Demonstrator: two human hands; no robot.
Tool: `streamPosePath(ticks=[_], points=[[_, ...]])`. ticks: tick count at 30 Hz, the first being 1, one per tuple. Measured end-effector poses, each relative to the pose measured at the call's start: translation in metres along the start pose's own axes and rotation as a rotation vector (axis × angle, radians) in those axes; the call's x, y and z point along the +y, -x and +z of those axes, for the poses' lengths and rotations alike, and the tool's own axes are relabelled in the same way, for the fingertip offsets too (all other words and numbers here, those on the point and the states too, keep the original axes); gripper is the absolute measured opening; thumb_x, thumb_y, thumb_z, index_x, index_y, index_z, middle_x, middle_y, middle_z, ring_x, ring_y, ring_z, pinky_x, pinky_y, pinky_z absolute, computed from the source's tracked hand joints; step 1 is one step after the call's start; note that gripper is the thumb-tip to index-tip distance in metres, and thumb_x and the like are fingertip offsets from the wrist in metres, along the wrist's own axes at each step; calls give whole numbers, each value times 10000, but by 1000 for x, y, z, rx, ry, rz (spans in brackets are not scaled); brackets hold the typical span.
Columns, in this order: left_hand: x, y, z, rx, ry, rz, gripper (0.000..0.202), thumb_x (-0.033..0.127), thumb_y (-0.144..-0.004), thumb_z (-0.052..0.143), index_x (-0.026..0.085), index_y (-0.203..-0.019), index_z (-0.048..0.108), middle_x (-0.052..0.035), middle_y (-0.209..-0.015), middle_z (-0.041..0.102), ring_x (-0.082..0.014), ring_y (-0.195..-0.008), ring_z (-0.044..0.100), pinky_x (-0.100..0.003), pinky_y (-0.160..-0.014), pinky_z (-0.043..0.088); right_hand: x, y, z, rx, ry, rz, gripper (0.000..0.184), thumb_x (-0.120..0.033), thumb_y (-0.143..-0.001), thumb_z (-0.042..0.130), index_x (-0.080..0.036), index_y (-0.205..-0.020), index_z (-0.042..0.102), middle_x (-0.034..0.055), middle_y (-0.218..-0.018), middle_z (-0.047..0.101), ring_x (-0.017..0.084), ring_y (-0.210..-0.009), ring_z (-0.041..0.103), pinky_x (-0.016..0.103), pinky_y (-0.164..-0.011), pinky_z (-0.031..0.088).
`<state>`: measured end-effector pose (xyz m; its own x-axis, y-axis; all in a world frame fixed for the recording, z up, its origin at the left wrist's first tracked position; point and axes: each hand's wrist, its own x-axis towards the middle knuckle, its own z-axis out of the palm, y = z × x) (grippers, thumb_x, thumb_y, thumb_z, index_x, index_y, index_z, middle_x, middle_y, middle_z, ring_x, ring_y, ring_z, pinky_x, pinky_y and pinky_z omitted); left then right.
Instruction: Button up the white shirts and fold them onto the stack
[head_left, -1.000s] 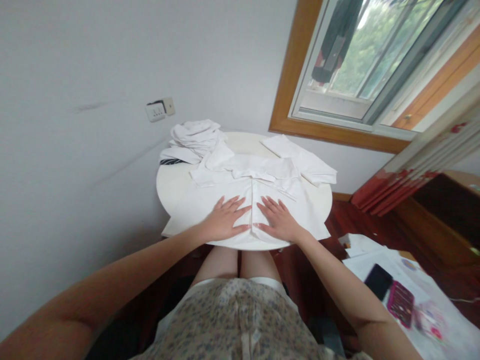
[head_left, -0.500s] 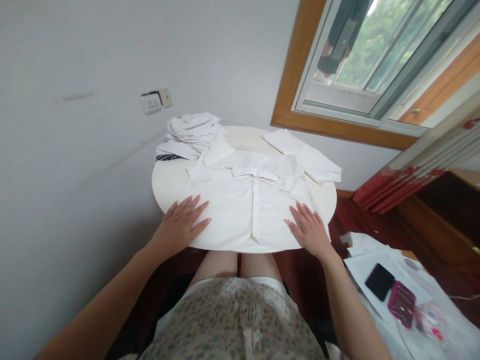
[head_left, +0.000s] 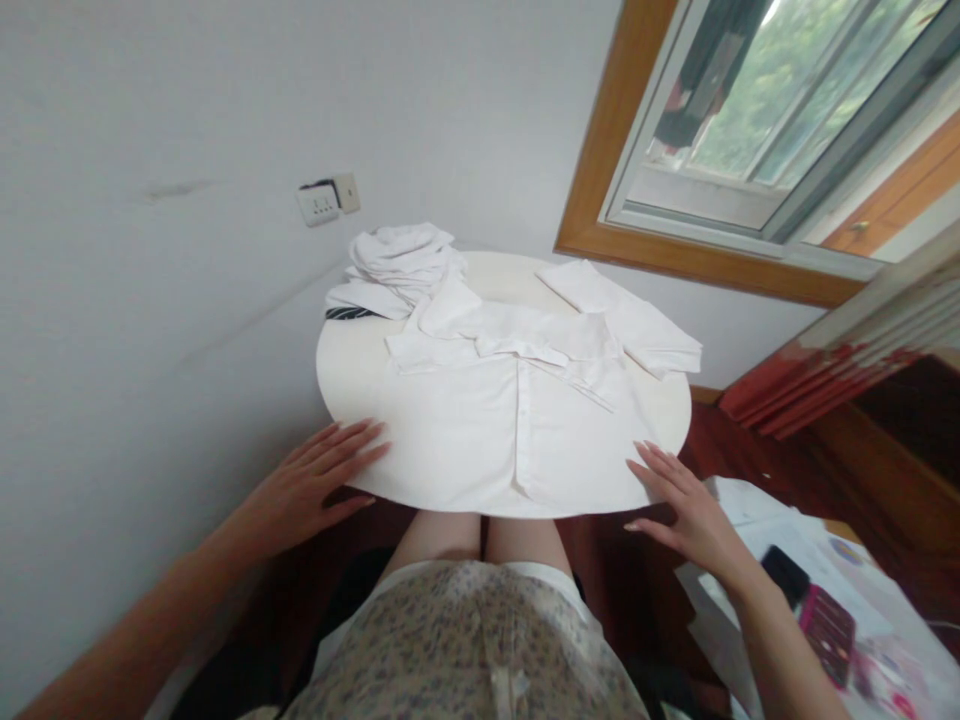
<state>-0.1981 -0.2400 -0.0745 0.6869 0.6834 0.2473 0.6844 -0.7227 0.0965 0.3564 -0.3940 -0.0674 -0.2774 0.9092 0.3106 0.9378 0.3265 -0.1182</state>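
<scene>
Your left hand (head_left: 322, 480) is at the near left rim of the round white tabletop (head_left: 349, 370), palm down, its four fingers stretched out and only slightly apart, with the thumb standing off toward you. Your right hand (head_left: 682, 510) is at the near right rim in much the same pose, fingers extended and a little spread, thumb reaching inward below them. Neither hand grips anything; you have the fingertips at the two sides of the white shirt (head_left: 450, 425), though you cannot tell from this angle whether they press on it.

The shirt lies flat across the near and middle part of the tabletop, its button strip (head_left: 524, 430) running from near to far and its near edge along the rim in front of you. Farther away, its layers are loose and overlapping.

At the far left you have a rumpled pile of white cloth (head_left: 405, 270), with a dark striped piece (head_left: 349, 313) showing under it. A flat length of white cloth (head_left: 637, 320) lies at the far right; you cannot tell whether it joins the shirt.

To your near right, beyond your wrist, are papers (head_left: 739, 500), a black phone (head_left: 785, 575) and a pink-edged object (head_left: 829, 635).
</scene>
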Motion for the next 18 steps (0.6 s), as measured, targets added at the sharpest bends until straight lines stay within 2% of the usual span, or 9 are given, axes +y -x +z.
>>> streamPosePath(ticks=[3,5,10,13,16,18], points=[[-5,1,-2,28,27,25,674,332,-887,458,509,-1498,235,139,-1558,289,-200,-1430,384,-456,-1223,263,0,5,3,36,58,-8,689,-219,-864,580,-317,-1516,382,33,-1587,321,265,-1459,323,527,-1184,352],[-7,-1,-6,22,61,38,702,308,-875,442,559,-1479,188,192,-1543,270,-178,-1422,396,-440,-1228,261,-1,6,5,62,72,-10,730,-112,-842,502,-334,-1524,364,10,-1593,303,248,-1458,324,512,-1193,350],[-14,-4,-15,25,151,40,668,284,-901,408,614,-1442,196,237,-1497,348,-133,-1374,459,-422,-1206,313,1,9,5,67,49,-24,734,-94,-828,473,-310,-1523,371,12,-1589,312,236,-1455,331,504,-1188,366],[-18,-6,-17,40,196,11,610,275,-919,380,626,-1408,280,246,-1441,431,-121,-1329,509,-421,-1192,341,5,9,4,96,9,-10,660,-87,-834,450,-280,-1464,471,33,-1549,393,222,-1434,376,499,-1176,383],[-26,-12,-21,24,228,-55,500,333,-920,371,613,-1320,476,241,-1359,533,-132,-1277,560,-428,-1187,345,16,9,1,142,-115,42,573,-101,-829,430,-293,-1342,600,26,-1436,544,212,-1354,493,509,-1159,399],[-32,-18,-26,2,262,-96,411,402,-919,379,548,-1225,611,213,-1297,611,-143,-1241,587,-423,-1189,332,27,7,-4,167,-237,111,474,-156,-844,445,-307,-1229,676,20,-1308,652,223,-1279,571,523,-1140,415]])
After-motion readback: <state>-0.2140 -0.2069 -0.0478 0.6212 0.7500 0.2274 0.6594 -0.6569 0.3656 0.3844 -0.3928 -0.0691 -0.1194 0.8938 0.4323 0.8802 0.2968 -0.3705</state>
